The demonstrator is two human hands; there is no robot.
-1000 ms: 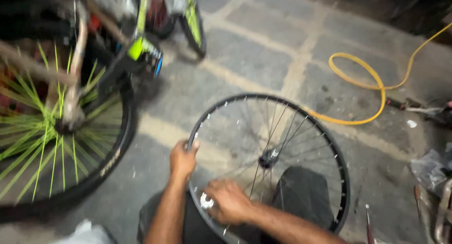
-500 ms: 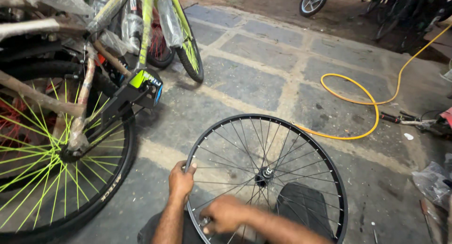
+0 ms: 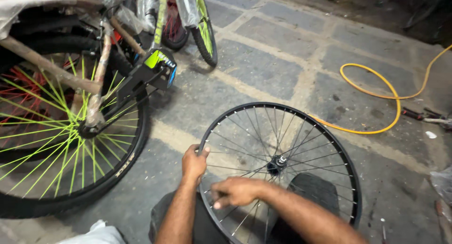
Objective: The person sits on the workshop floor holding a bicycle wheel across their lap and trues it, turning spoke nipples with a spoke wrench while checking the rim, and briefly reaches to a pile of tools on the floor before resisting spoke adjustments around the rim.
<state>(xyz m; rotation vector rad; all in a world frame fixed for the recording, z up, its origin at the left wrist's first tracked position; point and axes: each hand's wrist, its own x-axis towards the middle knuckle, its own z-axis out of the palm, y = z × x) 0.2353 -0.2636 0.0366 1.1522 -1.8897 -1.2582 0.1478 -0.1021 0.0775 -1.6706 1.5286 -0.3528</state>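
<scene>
A bare black bicycle rim (image 3: 329,136) with thin silver spokes and a central hub (image 3: 278,164) stands upright in front of me, resting against my knees. My left hand (image 3: 193,163) grips the rim's left edge. My right hand (image 3: 235,191) lies against the spokes low on the left side, fingers curled around them; whether it holds anything small there is unclear.
A bicycle with a black tyre and neon green spokes (image 3: 70,145) stands close on the left, its frame wrapped in plastic. A yellow hose (image 3: 376,91) loops over the paved floor at the right. A hand tool (image 3: 419,114) lies near the hose.
The view has tilted down and come closer. My right hand has shifted slightly along the spokes while my left hand keeps its grip on the rim.
</scene>
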